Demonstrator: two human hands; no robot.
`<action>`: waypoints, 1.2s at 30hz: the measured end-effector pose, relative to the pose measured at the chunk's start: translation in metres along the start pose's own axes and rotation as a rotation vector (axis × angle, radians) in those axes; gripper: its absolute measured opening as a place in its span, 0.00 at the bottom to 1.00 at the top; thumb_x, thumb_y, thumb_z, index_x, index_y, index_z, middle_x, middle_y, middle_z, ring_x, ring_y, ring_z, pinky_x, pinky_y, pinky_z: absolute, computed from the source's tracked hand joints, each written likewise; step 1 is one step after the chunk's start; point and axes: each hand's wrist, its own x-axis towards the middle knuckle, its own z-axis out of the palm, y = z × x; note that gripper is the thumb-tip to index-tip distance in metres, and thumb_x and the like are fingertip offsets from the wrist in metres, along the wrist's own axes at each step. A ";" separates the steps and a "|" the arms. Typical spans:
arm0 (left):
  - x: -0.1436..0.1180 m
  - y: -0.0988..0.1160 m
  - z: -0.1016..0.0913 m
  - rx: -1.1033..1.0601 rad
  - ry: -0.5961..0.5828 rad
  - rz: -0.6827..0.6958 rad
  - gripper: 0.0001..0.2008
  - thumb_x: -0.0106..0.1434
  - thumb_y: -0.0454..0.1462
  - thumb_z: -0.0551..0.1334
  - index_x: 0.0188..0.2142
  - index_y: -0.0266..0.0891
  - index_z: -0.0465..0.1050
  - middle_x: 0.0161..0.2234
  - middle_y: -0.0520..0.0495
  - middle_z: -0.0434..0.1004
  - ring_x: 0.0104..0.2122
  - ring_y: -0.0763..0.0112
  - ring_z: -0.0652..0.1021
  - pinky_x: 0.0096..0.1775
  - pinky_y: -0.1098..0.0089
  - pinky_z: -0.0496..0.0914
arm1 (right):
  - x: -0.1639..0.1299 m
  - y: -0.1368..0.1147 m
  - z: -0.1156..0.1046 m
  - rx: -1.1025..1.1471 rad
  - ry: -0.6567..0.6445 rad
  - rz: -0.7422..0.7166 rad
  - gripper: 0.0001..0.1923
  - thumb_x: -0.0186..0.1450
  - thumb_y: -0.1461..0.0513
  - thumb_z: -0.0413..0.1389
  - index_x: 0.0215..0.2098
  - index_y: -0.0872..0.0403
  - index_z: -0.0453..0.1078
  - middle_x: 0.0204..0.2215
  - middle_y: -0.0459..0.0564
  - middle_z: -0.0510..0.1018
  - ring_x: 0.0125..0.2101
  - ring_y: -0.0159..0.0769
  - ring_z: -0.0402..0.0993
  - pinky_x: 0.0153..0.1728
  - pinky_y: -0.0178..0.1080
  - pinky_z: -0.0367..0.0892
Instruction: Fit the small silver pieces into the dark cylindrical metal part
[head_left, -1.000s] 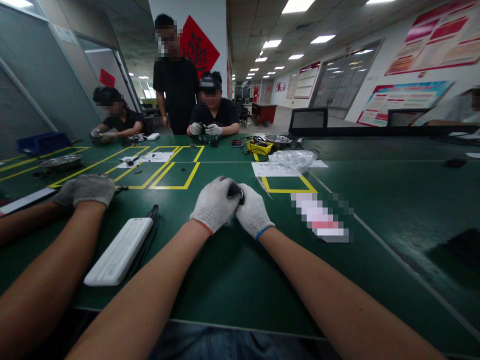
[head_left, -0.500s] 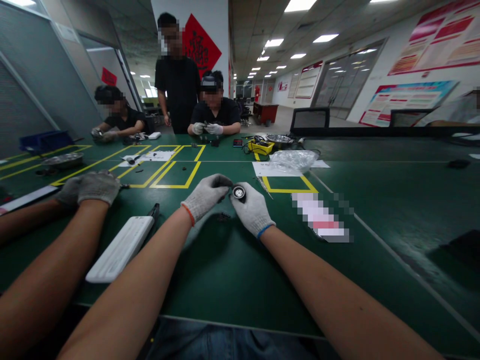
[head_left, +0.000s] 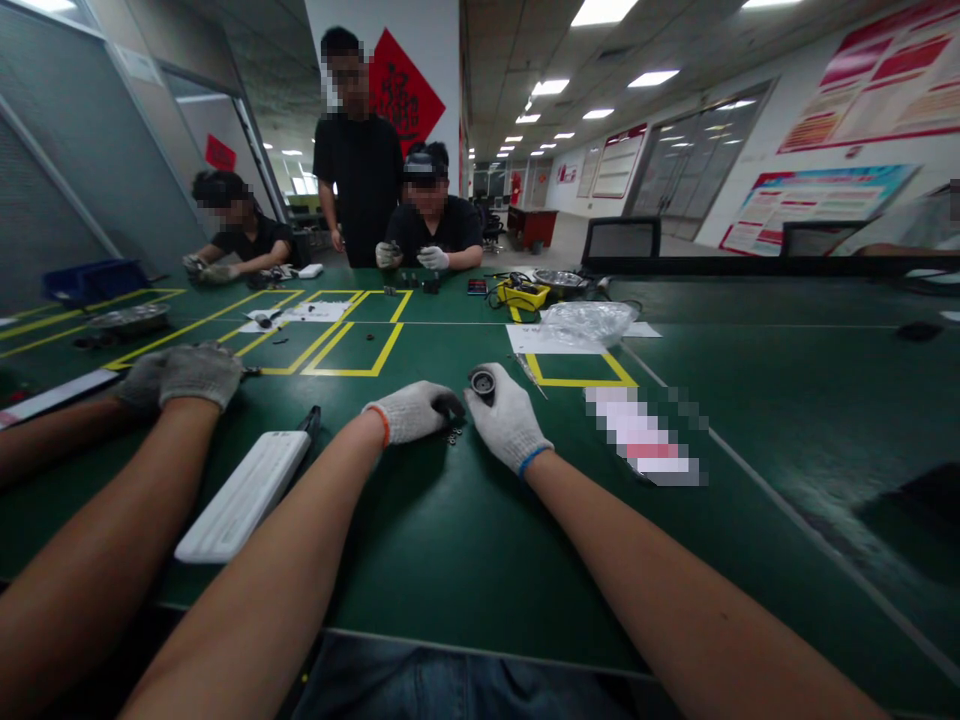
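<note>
My right hand [head_left: 506, 415], in a white glove with a blue cuff, is closed around a small dark cylindrical part [head_left: 483, 383]. The part's round, recessed end faces up toward me, with a lighter ring at the rim. To its left, my left hand [head_left: 414, 411], gloved with an orange cuff, hangs low over the table, its darkened fingertips drawn together. Whatever those fingertips hold, if anything, is hidden. Several tiny metal pieces [head_left: 454, 436] lie on the green table [head_left: 450, 560] just below them.
A white power bank-like box [head_left: 232, 497] lies left of my forearm. Beyond it rest a neighbour's gloved hands [head_left: 199, 377]. Tweezers [head_left: 531, 375], a clear plastic bag [head_left: 587, 321] and a yellow holder with cables [head_left: 522, 294] lie ahead. Co-workers sit across the table.
My left hand has moved down from the cylindrical part to the tiny metal pieces. My right hand has tilted the part slightly, and it stays in that hand.
</note>
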 end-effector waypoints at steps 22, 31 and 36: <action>0.001 0.002 0.005 0.019 -0.049 -0.017 0.12 0.55 0.41 0.66 0.37 0.40 0.82 0.34 0.49 0.85 0.35 0.63 0.81 0.37 0.70 0.71 | 0.000 -0.009 -0.003 0.040 -0.040 0.025 0.07 0.59 0.62 0.58 0.37 0.51 0.71 0.32 0.48 0.80 0.36 0.41 0.78 0.41 0.43 0.74; 0.003 0.005 0.007 0.101 -0.024 -0.029 0.11 0.57 0.40 0.66 0.38 0.38 0.82 0.35 0.47 0.84 0.34 0.63 0.80 0.39 0.68 0.71 | 0.000 -0.007 -0.004 0.074 -0.048 0.009 0.08 0.59 0.62 0.59 0.39 0.51 0.71 0.33 0.48 0.80 0.37 0.40 0.79 0.41 0.42 0.74; 0.003 0.003 -0.002 0.078 0.228 -0.019 0.09 0.62 0.38 0.62 0.39 0.37 0.79 0.37 0.44 0.83 0.37 0.63 0.80 0.41 0.67 0.73 | -0.001 -0.005 -0.003 0.071 -0.056 -0.016 0.08 0.60 0.62 0.59 0.39 0.51 0.70 0.33 0.48 0.80 0.37 0.40 0.78 0.41 0.42 0.73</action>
